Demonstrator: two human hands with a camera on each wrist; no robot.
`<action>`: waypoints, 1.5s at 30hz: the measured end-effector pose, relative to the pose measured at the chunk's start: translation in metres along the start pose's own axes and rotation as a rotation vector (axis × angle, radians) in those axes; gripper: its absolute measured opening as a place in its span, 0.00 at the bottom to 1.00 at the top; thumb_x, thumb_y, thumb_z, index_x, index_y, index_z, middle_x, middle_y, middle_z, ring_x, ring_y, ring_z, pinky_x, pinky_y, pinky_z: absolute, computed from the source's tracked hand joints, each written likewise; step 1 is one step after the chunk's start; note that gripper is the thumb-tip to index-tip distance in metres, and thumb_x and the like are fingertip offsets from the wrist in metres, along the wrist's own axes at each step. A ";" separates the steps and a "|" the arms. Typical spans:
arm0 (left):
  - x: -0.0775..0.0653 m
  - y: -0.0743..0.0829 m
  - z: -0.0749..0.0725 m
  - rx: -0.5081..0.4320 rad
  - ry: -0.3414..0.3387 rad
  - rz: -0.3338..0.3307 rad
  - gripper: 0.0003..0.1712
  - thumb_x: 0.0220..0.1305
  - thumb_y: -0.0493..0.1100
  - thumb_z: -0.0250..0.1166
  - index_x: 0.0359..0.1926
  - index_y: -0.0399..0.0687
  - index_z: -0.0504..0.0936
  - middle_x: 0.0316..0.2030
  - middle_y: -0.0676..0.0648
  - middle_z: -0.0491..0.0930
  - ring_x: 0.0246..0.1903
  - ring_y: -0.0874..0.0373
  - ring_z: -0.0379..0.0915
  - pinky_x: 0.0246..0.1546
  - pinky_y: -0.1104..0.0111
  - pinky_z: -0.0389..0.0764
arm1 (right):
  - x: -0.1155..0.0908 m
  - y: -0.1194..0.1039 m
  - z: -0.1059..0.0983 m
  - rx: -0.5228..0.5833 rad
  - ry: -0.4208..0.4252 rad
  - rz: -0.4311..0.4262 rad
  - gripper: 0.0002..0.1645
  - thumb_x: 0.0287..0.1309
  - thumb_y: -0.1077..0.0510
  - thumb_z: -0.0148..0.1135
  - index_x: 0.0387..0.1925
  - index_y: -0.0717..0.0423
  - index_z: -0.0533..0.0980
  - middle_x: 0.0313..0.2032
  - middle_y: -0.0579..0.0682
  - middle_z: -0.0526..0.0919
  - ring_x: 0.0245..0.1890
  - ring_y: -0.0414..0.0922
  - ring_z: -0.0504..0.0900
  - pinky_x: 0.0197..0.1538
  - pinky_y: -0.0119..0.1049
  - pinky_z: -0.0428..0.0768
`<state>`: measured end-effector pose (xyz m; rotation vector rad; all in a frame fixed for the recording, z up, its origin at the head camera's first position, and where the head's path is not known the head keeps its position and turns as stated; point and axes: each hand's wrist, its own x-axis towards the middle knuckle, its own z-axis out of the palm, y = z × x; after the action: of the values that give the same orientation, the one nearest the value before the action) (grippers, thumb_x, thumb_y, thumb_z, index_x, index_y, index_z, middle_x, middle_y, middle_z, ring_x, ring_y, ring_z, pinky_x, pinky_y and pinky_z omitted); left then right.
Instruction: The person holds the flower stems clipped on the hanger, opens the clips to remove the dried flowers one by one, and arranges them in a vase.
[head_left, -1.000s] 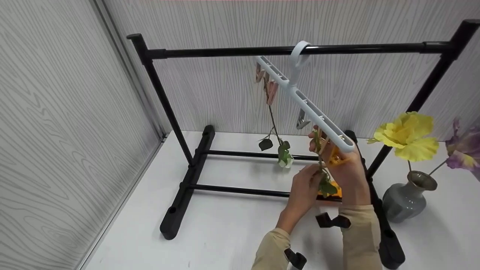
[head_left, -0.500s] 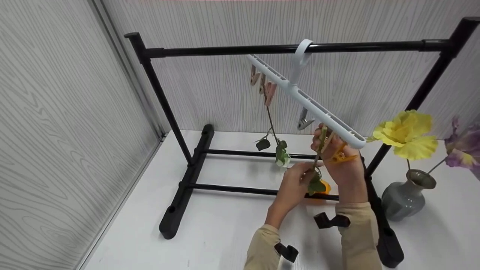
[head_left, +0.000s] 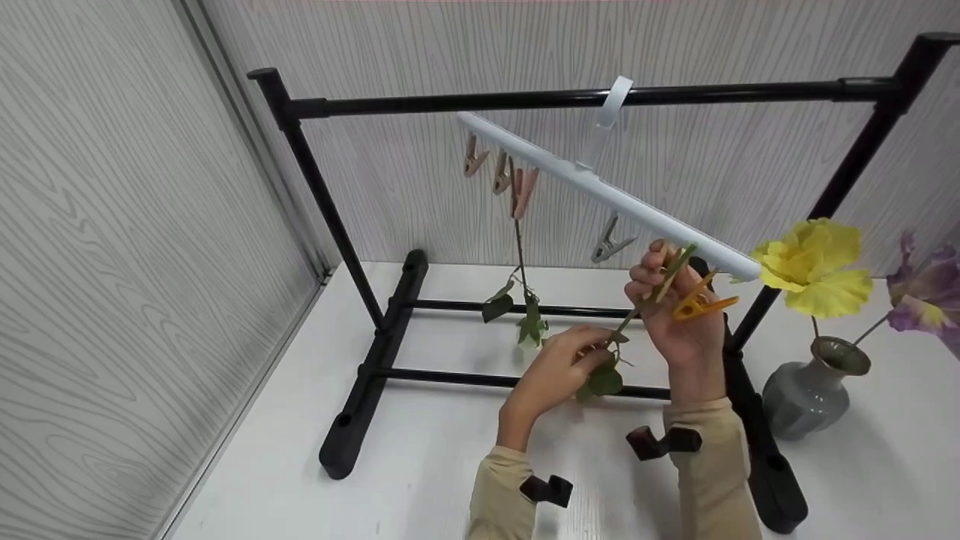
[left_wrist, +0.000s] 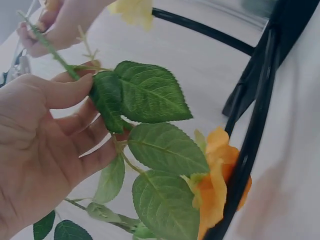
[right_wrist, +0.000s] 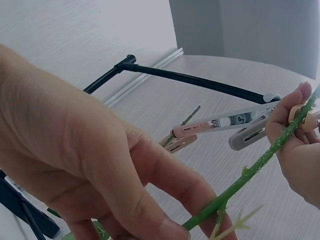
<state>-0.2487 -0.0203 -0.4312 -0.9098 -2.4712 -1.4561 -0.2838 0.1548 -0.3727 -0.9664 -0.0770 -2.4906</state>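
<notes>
My left hand (head_left: pixel 551 371) pinches the green flower stem (left_wrist: pixel 55 55) just above its leaves (left_wrist: pixel 155 95); the thumb is on the stem in the left wrist view. An orange flower (left_wrist: pixel 217 180) hangs at its lower end. Higher up, my right hand (head_left: pixel 686 334) has its fingers curled at a beige clothespin (right_wrist: pixel 298 112), and the stem's cut end crosses there, under the near end of the white clip hanger (head_left: pixel 645 208). Beside that hand an orange clothespin (head_left: pixel 701 304) dangles. The right wrist view shows the left hand large in front.
A black rack (head_left: pixel 465 103) carries the hanger. Farther along hang a grey clothespin (head_left: pixel 611 240), beige ones, and a pink clothespin (head_left: pixel 525 193) gripping another leafy stem (head_left: pixel 519 255). At right stands a grey vase (head_left: pixel 806 397) with a yellow flower (head_left: pixel 814 266) and a purple flower (head_left: pixel 922 292).
The hanger has swung round, its near end moving right and its far end left. My left hand has drawn left with the leafy part, slanting the stem. The right hand stays close to its place.
</notes>
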 end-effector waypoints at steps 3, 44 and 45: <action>-0.004 0.005 -0.009 0.032 -0.034 0.019 0.14 0.75 0.36 0.61 0.57 0.41 0.86 0.47 0.45 0.83 0.43 0.64 0.76 0.47 0.74 0.77 | 0.001 0.000 -0.002 -0.002 -0.009 -0.002 0.15 0.77 0.68 0.48 0.54 0.80 0.69 0.47 0.71 0.80 0.43 0.59 0.80 0.52 0.46 0.77; -0.032 -0.008 -0.059 0.122 0.460 -0.065 0.10 0.71 0.41 0.68 0.48 0.40 0.90 0.34 0.48 0.82 0.34 0.58 0.77 0.37 0.68 0.77 | -0.008 0.028 0.022 0.061 0.286 0.003 0.20 0.73 0.60 0.50 0.38 0.78 0.76 0.28 0.67 0.81 0.26 0.54 0.77 0.33 0.42 0.75; -0.032 -0.009 -0.059 0.120 0.460 -0.068 0.10 0.71 0.40 0.68 0.48 0.40 0.90 0.33 0.48 0.82 0.33 0.59 0.76 0.36 0.68 0.77 | -0.009 0.024 0.022 0.120 0.288 0.001 0.21 0.73 0.59 0.50 0.37 0.79 0.76 0.26 0.66 0.80 0.25 0.54 0.76 0.32 0.42 0.74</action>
<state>-0.2386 -0.0861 -0.4198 -0.4119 -2.2291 -1.3353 -0.2537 0.1411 -0.3645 -0.5533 -0.1313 -2.5638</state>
